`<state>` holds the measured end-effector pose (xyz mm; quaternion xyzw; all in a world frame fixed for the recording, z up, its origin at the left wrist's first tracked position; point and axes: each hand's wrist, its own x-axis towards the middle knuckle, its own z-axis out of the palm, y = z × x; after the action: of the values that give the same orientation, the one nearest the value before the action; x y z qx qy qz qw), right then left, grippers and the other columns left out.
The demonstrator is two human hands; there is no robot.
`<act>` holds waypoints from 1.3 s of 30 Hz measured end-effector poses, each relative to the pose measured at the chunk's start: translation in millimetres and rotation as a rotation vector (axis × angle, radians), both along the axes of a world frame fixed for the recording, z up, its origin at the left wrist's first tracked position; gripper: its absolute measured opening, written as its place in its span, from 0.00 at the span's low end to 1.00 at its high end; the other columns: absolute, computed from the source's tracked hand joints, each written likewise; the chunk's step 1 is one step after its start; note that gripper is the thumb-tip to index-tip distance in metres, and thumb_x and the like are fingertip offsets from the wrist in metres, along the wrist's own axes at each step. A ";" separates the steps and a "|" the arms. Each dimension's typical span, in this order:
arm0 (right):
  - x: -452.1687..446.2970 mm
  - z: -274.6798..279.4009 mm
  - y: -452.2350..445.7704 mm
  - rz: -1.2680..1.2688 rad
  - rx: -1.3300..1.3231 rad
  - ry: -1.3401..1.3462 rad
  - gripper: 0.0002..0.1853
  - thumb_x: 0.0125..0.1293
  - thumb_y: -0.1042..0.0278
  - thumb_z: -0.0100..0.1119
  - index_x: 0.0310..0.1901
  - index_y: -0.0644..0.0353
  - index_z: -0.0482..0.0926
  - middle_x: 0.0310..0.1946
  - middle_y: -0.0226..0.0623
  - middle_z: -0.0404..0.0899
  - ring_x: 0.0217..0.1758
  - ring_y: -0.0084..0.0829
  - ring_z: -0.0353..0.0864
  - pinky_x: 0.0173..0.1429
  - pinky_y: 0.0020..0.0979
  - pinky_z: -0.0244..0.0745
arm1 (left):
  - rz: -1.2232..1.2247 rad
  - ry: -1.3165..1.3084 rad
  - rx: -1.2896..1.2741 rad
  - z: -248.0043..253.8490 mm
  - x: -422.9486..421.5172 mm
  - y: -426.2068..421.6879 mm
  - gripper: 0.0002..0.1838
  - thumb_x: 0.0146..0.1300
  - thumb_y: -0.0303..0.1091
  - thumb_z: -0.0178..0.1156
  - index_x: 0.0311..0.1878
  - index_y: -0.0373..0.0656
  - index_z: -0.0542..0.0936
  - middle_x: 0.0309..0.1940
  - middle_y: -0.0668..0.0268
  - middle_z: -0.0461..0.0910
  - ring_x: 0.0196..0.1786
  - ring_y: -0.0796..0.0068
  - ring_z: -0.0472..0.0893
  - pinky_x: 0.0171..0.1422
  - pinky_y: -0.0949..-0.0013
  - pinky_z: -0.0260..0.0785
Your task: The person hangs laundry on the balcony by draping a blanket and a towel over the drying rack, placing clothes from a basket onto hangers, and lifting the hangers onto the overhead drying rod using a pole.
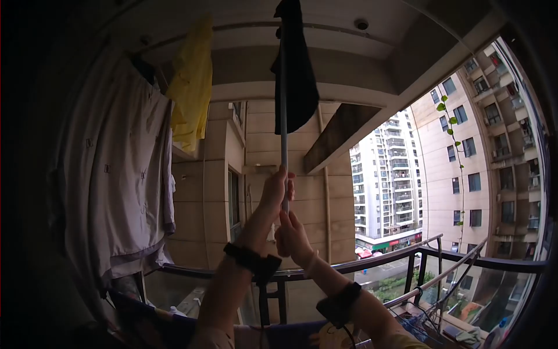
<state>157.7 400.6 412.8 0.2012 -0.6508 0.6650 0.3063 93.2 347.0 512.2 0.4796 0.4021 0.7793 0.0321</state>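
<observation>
Gripping the upright pole (283, 145), the left hand (275, 192) had its fingers wrapped round it, just above the right hand (292, 237), whose fingers were clamped on its lower end. The dark garment (297, 81) hung at the pole's top, near the ceiling rail's (244, 25) middle, right of the yellow cloth (192, 81).

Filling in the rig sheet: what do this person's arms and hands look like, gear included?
Left hand and right hand ungloved. Both forearms: black straps, dark boxy modules, dark cables. Right wrist: thin pale band. Dull sleeve edges at bottom; no legible markings.
</observation>
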 end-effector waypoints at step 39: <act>347.9 -430.3 157.3 -0.764 0.117 -0.525 0.22 0.56 0.71 0.56 0.55 0.64 0.70 0.51 0.39 0.72 0.57 0.30 0.69 0.63 0.32 0.62 | -0.652 -0.123 -0.629 -413.2 178.5 68.3 0.14 0.70 0.39 0.47 0.42 0.36 0.72 0.40 0.57 0.77 0.48 0.65 0.79 0.56 0.64 0.71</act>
<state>505.6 557.8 -17.5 -0.2110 -0.7701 0.4953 0.3422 271.7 415.4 99.0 0.5011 0.4444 0.5955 0.4436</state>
